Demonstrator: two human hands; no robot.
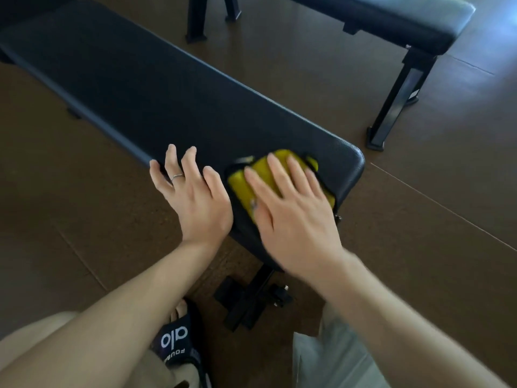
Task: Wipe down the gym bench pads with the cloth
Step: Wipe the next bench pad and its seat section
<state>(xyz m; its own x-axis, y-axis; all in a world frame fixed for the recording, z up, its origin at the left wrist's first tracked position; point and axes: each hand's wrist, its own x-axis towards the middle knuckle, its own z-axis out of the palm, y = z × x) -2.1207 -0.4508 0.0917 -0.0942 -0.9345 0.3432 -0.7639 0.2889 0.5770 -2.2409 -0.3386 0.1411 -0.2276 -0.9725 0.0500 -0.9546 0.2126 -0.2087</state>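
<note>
Black padded counter [156, 88] runs from upper left of frame to right of centre, rounded end at right. On its near end, yellow cloth [275, 170] with dark edging, lying flat. Right hand [291, 208] spread flat on cloth. Left hand [193, 191] resting just beside cloth, fingers over near edge of pad. Brown floor [419, 219] below; counter's black metal foot [251, 298] stands on it at lower centre. Second black counter [405, 21] on floor, upper right.

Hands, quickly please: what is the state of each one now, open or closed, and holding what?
Left hand: open, fingers spread, resting on the bench pad edge, holding nothing.
Right hand: open and flat, pressing the yellow cloth onto the pad.
</note>
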